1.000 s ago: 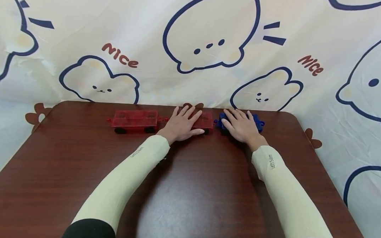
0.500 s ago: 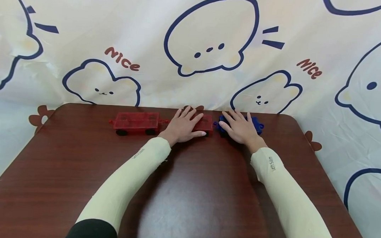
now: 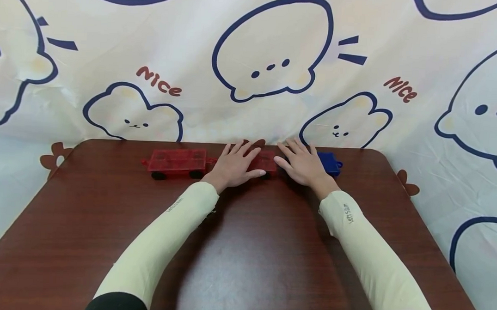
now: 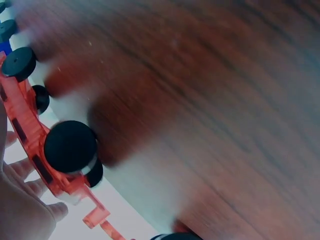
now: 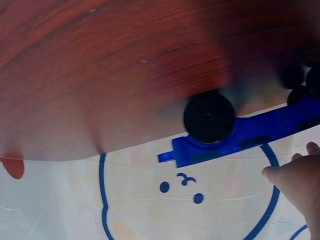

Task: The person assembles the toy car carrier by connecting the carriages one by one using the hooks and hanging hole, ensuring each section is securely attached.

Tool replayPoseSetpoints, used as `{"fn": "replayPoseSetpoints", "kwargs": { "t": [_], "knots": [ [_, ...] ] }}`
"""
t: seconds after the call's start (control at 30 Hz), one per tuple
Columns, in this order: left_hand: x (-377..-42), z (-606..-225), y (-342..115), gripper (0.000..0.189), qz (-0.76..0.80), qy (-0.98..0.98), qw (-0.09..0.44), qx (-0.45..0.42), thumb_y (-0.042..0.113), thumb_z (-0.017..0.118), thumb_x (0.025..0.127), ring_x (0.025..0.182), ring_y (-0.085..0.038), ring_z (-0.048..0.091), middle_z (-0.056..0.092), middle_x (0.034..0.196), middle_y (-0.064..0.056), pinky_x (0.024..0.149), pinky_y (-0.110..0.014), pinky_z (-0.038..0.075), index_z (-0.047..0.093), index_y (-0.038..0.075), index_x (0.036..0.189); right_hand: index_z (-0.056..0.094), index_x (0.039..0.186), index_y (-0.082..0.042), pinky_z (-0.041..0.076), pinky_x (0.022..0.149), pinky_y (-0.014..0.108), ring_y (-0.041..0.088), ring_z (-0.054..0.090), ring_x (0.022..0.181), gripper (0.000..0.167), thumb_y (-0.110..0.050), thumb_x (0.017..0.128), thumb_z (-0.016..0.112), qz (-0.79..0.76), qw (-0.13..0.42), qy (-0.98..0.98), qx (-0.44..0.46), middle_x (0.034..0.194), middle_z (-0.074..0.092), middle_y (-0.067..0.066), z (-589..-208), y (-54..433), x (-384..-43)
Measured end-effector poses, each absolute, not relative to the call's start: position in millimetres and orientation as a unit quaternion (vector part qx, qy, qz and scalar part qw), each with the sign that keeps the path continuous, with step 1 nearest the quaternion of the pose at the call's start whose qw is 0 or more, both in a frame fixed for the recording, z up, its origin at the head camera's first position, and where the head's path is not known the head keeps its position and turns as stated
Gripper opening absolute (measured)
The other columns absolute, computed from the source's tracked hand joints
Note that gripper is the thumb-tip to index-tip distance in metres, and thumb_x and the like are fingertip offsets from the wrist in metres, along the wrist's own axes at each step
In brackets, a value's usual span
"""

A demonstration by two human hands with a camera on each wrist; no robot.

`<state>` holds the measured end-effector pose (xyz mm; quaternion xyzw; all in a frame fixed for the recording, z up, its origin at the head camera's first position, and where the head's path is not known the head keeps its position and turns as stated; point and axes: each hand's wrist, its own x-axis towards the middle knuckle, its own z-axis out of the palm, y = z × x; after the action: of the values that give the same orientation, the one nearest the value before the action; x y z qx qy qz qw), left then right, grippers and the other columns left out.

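Several toy wheeled wagons stand in a row along the far side of the table. My left hand [image 3: 233, 168], fingers straight and spread, lies over the middle red wagon [image 3: 266, 161] and hides part of it. Beside it my right hand [image 3: 303, 167] spreads flat over the left part of the blue wagon [image 3: 330, 163], so the meeting point of red and blue is covered. At the left end is a longer-looking translucent red wagon [image 3: 178, 160] with black wheels. The left wrist view shows a red wagon [image 4: 37, 135] with a hook. The right wrist view shows the blue wagon [image 5: 260, 132] and its end tab.
A dark brown wooden table [image 3: 252, 257] reaches back to a white curtain [image 3: 250, 113] printed with cartoon bears and lettering. The table's far edge runs close behind the wagons. Both forearms wear pale sleeves.
My right hand has slid left along the blue wagon toward the red one, uncovering the blue wagon's right part. My left hand stays nearly where it was. The head view has shifted slightly.
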<state>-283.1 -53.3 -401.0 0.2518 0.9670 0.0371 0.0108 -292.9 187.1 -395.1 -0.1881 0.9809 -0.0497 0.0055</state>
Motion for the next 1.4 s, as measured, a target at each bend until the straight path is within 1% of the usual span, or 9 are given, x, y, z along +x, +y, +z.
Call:
{"fn": "replayPoseSetpoints", "kwargs": {
  "t": [0.23,0.3,0.47,0.67,0.8,0.9,1.1,1.27,1.4],
  "knots": [
    [-282.7,-402.1,-59.9,0.082,0.053,0.971,0.010,0.233,0.071,0.039,0.098,0.154,-0.033,0.013,0.023,0.166,-0.011,0.122,-0.057,0.009,0.027,0.022,0.162,0.029,0.162,-0.021,0.001,0.119,0.063,0.031,0.008,0.155,0.072,-0.065,0.104,0.024,-0.054,0.002,0.977,-0.206,0.168,0.021,0.008,-396.6,174.4,-290.6],
    [-282.0,-402.6,-62.5,0.083,0.059,0.972,0.010,0.228,0.072,0.040,0.097,0.154,-0.033,0.013,0.023,0.166,-0.011,0.122,-0.057,0.008,0.027,0.022,0.162,0.028,0.162,-0.021,0.000,0.119,0.063,0.031,0.009,0.155,0.073,-0.065,0.104,0.022,-0.051,0.001,0.976,-0.213,0.168,0.021,0.009,-397.9,170.8,-290.9],
    [-280.8,-401.3,-70.6,0.083,0.078,0.972,0.005,0.221,0.071,0.043,0.097,0.153,-0.034,0.015,0.023,0.166,-0.012,0.121,-0.059,0.008,0.029,0.021,0.161,0.025,0.163,-0.022,0.004,0.120,0.061,0.030,0.010,0.155,0.075,-0.067,0.103,0.021,-0.038,-0.007,0.974,-0.222,0.167,0.022,0.009,-397.2,162.2,-291.1],
    [-278.8,-396.2,-87.5,0.081,0.089,0.974,-0.016,0.207,0.068,0.044,0.098,0.153,-0.036,0.016,0.027,0.165,-0.012,0.120,-0.061,0.010,0.030,0.021,0.161,0.025,0.163,-0.022,0.005,0.120,0.061,0.031,0.012,0.155,0.072,-0.064,0.104,0.026,-0.054,-0.013,0.971,-0.234,0.166,0.025,0.010,-395.1,151.6,-289.5],
    [-276.3,-394.6,-98.0,0.081,0.098,0.976,-0.017,0.196,0.068,0.044,0.098,0.153,-0.037,0.014,0.026,0.165,-0.014,0.120,-0.062,0.010,0.028,0.021,0.161,0.026,0.163,-0.022,0.004,0.121,0.060,0.031,0.012,0.155,0.072,-0.063,0.104,0.027,-0.053,-0.013,0.969,-0.240,0.166,0.026,0.009,-395.4,146.7,-288.5],
    [-274.2,-393.3,-104.3,0.081,0.107,0.976,-0.012,0.191,0.068,0.046,0.098,0.153,-0.038,0.013,0.026,0.165,-0.015,0.120,-0.062,0.008,0.028,0.021,0.161,0.026,0.163,-0.022,0.003,0.121,0.059,0.031,0.013,0.155,0.071,-0.063,0.104,0.027,-0.052,-0.016,0.969,-0.240,0.166,0.026,0.008,-395.9,143.6,-288.7],
    [-270.2,-391.5,-118.2,0.082,0.105,0.979,-0.007,0.176,0.068,0.046,0.097,0.153,-0.039,0.014,0.026,0.165,-0.016,0.120,-0.063,0.007,0.031,0.019,0.161,0.030,0.161,-0.021,0.006,0.121,0.060,0.031,0.016,0.154,0.072,-0.063,0.104,0.029,-0.065,-0.026,0.965,-0.252,0.165,0.028,0.008,-396.1,133.4,-289.7],
    [-267.2,-391.3,-131.6,0.084,0.110,0.980,0.003,0.165,0.069,0.046,0.097,0.153,-0.039,0.012,0.024,0.165,-0.016,0.119,-0.064,0.004,0.029,0.019,0.161,0.027,0.163,-0.022,0.005,0.121,0.060,0.031,0.012,0.155,0.074,-0.065,0.103,0.028,-0.063,-0.015,0.965,-0.253,0.167,0.025,0.008,-396.5,125.7,-289.3],
    [-265.4,-392.3,-144.2,0.086,0.112,0.981,0.009,0.156,0.070,0.046,0.096,0.153,-0.039,0.011,0.024,0.165,-0.016,0.118,-0.065,0.004,0.029,0.018,0.161,0.025,0.163,-0.023,0.005,0.121,0.060,0.029,0.011,0.155,0.074,-0.066,0.103,0.027,-0.055,-0.013,0.966,-0.254,0.167,0.025,0.007,-397.4,120.3,-289.1]
  ]
}}
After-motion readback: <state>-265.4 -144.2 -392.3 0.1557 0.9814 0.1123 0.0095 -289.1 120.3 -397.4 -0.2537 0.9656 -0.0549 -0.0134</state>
